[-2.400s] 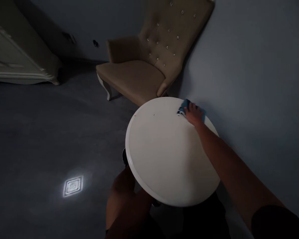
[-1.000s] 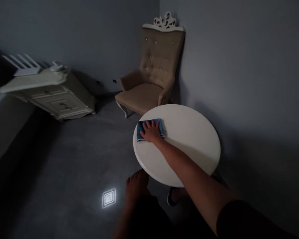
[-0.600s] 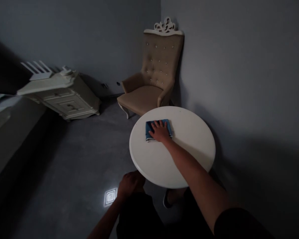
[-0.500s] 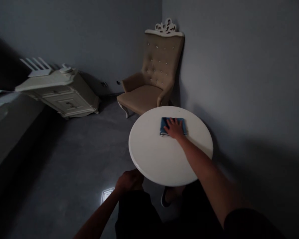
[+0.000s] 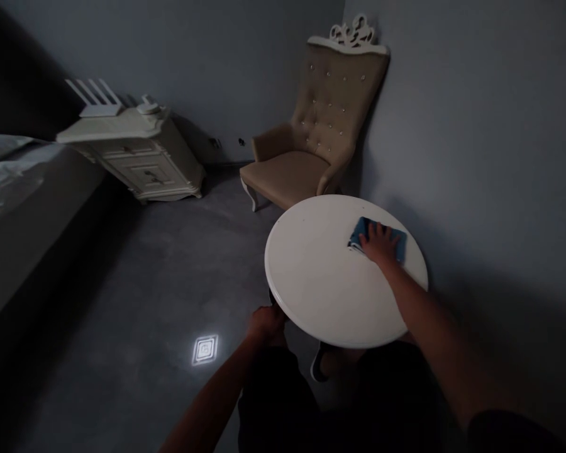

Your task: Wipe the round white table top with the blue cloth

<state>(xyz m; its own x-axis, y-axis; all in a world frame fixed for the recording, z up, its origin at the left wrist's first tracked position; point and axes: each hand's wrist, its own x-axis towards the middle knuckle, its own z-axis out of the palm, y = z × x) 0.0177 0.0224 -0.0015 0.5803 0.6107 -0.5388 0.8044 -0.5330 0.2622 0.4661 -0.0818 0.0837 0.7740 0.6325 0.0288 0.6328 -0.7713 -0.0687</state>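
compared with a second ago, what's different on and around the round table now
The right hand has slid the blue cloth across the white table from its left side to its far right; the hand stays on the cloth. The camera's view has shifted too. Unchanged: the left hand low by the table's near left edge, and the armchair behind it.

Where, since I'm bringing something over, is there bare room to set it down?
On the round table, the broadest bare stretch lies left of the blue cloth and right hand; specks dot its far part. The chair seat, between armrests, looks bare too. The cabinet top is more crowded, with a router and small white device.
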